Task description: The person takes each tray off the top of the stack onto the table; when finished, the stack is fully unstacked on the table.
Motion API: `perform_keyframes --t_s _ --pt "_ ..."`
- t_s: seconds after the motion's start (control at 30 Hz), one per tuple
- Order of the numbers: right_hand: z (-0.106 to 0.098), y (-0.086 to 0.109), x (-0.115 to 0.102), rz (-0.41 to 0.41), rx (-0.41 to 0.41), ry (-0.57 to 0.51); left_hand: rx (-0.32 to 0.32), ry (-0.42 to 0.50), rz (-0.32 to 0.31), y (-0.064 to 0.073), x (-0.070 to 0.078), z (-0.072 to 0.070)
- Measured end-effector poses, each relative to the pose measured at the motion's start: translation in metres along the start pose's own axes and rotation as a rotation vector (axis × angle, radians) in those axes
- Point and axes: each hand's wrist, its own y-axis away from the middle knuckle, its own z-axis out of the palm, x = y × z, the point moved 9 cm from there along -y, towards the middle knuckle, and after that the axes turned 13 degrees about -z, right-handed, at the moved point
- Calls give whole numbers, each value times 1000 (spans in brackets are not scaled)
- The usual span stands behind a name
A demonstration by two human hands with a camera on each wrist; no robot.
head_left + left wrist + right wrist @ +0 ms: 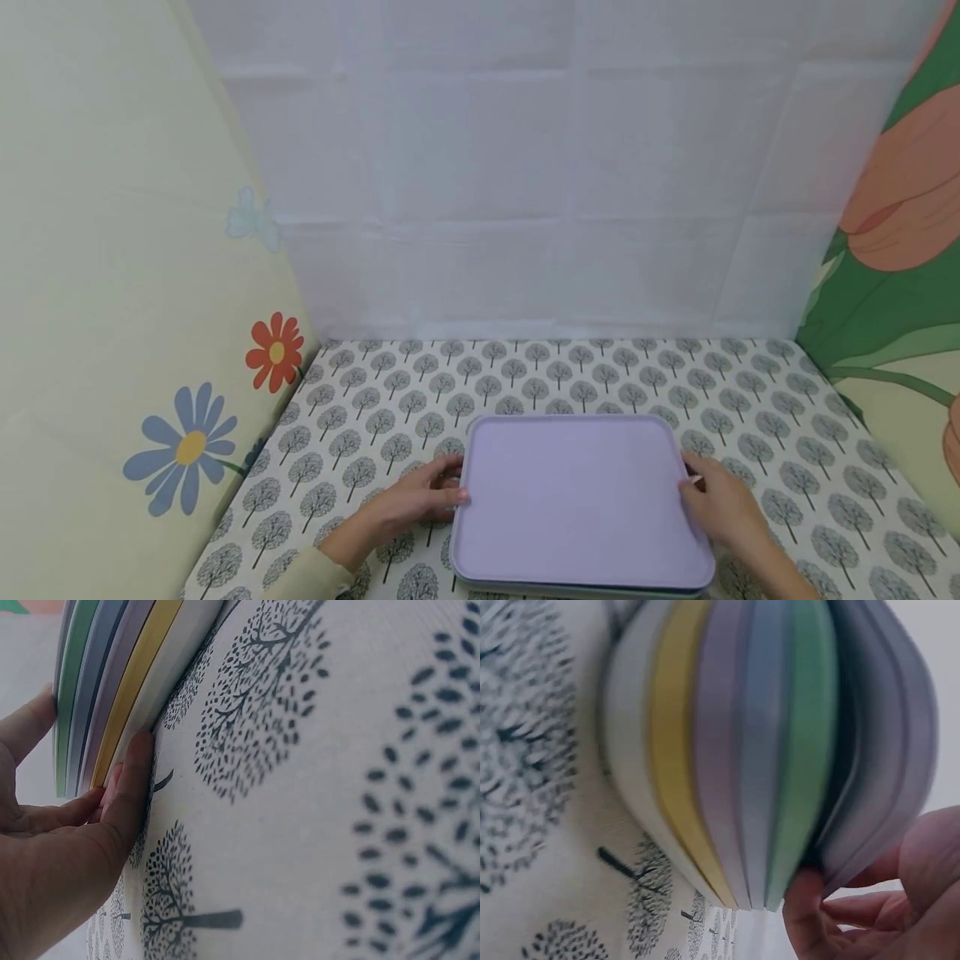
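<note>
A lavender rectangular tray (577,500) with rounded corners and a raised rim tops a stack of trays at the table's front. Below it the right wrist view shows a green tray (810,735), a blue tray (765,735), a purple tray (718,735), a yellow tray (676,727) and a white tray (634,727). My right hand (723,504) pinches the lavender tray's right edge, where a dark gap parts it from the green one. At the left side my left hand (423,500) grips the stack, thumb by the top rim and fingers against the lower trays.
The stack stands on a white tablecloth (412,404) printed with grey trees. Behind it hangs a creased white cloth (525,167). Floral panels flank the table, a pale left panel (112,250) and a green and coral right panel (900,292).
</note>
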Motion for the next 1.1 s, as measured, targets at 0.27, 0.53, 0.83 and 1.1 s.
perform_keyframes --t_s 0.27,0.53,0.83,1.1 --pt "6 -1 27 143 -35 -516 2 10 -6 -2 -2 -1" --pt "7 -1 46 192 -77 -731 19 -4 2 -2 -1 1" --pt "3 -2 67 201 -98 -832 13 3 -4 -2 -2 1" --pt "-7 0 87 166 -142 -850 26 -3 -13 -1 -2 0"
